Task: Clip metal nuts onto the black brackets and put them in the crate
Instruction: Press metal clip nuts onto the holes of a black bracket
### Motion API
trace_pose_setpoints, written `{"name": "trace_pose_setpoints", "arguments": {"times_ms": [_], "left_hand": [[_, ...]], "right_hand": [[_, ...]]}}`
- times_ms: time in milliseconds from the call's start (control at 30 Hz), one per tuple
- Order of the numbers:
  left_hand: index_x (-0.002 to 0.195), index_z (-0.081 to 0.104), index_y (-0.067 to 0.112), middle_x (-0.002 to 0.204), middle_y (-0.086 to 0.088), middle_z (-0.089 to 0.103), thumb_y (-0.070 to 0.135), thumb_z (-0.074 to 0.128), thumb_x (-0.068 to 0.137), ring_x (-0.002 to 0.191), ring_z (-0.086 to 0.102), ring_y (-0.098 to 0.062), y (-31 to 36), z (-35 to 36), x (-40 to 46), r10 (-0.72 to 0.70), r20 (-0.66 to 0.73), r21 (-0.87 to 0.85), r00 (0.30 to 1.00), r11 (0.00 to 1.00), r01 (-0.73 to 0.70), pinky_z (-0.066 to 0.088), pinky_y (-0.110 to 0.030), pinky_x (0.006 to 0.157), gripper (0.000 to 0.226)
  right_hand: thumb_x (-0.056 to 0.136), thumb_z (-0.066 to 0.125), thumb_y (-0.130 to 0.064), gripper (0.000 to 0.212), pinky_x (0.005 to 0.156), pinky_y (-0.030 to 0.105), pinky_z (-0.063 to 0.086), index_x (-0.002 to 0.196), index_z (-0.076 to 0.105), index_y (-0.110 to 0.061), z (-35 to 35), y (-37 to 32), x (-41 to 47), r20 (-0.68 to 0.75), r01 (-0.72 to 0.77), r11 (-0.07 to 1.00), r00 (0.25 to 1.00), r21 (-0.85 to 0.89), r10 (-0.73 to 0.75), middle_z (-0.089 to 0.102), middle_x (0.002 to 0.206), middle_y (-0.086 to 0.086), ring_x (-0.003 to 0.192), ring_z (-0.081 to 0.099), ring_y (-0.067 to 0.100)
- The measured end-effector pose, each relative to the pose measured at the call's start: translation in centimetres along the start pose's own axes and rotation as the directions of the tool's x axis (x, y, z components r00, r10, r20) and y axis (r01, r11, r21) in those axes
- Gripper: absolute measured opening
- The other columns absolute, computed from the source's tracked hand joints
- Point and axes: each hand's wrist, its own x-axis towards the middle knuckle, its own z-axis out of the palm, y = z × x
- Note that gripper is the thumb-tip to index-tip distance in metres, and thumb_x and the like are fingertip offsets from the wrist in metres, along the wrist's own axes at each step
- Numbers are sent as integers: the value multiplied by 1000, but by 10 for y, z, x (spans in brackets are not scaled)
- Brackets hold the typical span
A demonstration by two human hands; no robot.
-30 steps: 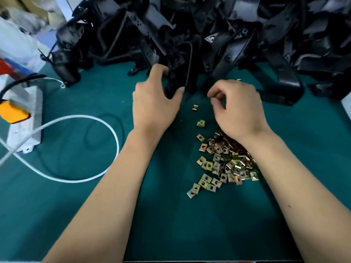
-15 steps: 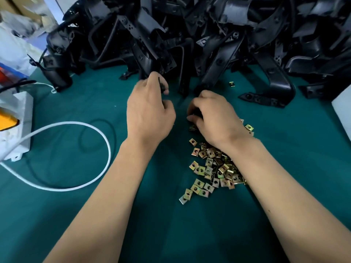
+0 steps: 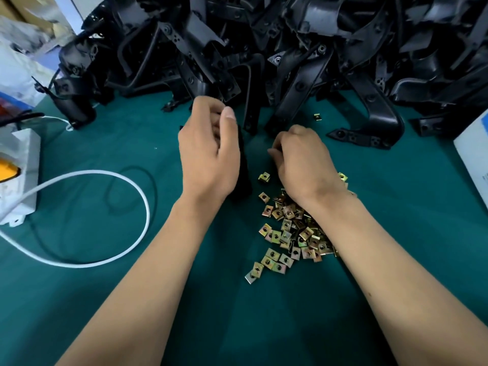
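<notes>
**Brass-toned nuts wait as hands work a black bracket**

Green matting point(image 3: 105, 299) covered the bench where a person's two bare forearms reached forward from the near edge. Just beyond the forearms, a loose heap of nuts point(image 3: 293, 233) lay scattered on the mat, partly under the right wrist, with one nut point(image 3: 264, 177) sitting apart at the far end of the heap. The left hand point(image 3: 208, 151) was curled around a black bracket point(image 3: 243, 178), thumb raised over the fingers, the part standing on the mat beside the heap and mostly hidden behind the hand. The right hand point(image 3: 301, 157) hovered just beside it with its fingers tucked under and out of sight; whether they pinched a nut could not be told. To the left, a white cable point(image 3: 137, 196) looped across the mat toward a white power strip point(image 3: 25, 178). A single stray nut point(image 3: 318, 117) lay farther back, near the foot of a big pile of brackets point(image 3: 290, 48) heaped along the far side of the bench. At the right edge stood a white box point(image 3: 472, 159). No crate was in view.
</notes>
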Motion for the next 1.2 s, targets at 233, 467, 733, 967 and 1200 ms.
{"name": "trace_pose_setpoints", "arguments": {"times_ms": [233, 467, 733, 967, 1200], "left_hand": [[106, 67, 11, 95, 4, 71, 12, 44, 86, 96, 59, -19, -12, -26, 14, 72, 260, 61, 963, 994, -91, 48, -36, 87, 31], [125, 68, 26, 111, 11, 71, 28, 59, 72, 117, 53, -21, -9, -39, 17, -69, 699, 211, 711, 971, -113, 37, -48, 112, 54], [118, 71, 33, 145, 11, 55, -17, 56, 66, 149, 31, -1, -14, -58, 26, -109, 787, 88, 608, 994, 65, 19, -26, 123, 74], [123, 74, 37, 157, 14, 44, -22, 59, 71, 155, 21, -9, -23, -51, 24, -72, 772, 174, 632, 979, -102, 12, -17, 122, 80], [105, 70, 14, 100, 8, 71, 6, 58, 98, 94, 64, -11, -6, -43, 29, 85, 289, -268, 954, 963, -4, 54, -32, 82, 16]], "right_hand": [[103, 60, -19, 20, 64, 29, 48, 87, 70, -12, -14, 5, -4, -96, -16, 788, 991, 615, 95, 67, 68, -5, 65, 60, 13], [97, 65, -2, 17, 71, 24, 51, 102, 76, -13, -19, 11, -3, 206, -236, 298, 970, 925, 128, 77, 84, 7, 77, 62, 11], [89, 73, -4, 12, 75, 26, 55, 97, 76, -14, -16, 12, -1, -7, -65, 487, 990, 871, 144, 79, 85, 3, 89, 77, 17], [89, 71, -3, 15, 67, 25, 55, 98, 77, -15, -16, 12, -1, 1, -62, 471, 992, 880, 128, 79, 83, 5, 76, 72, 13], [91, 74, -7, 11, 67, 25, 56, 94, 79, -17, -17, 8, -3, 16, -86, 422, 986, 902, 166, 79, 84, 6, 73, 68, 15]]}}
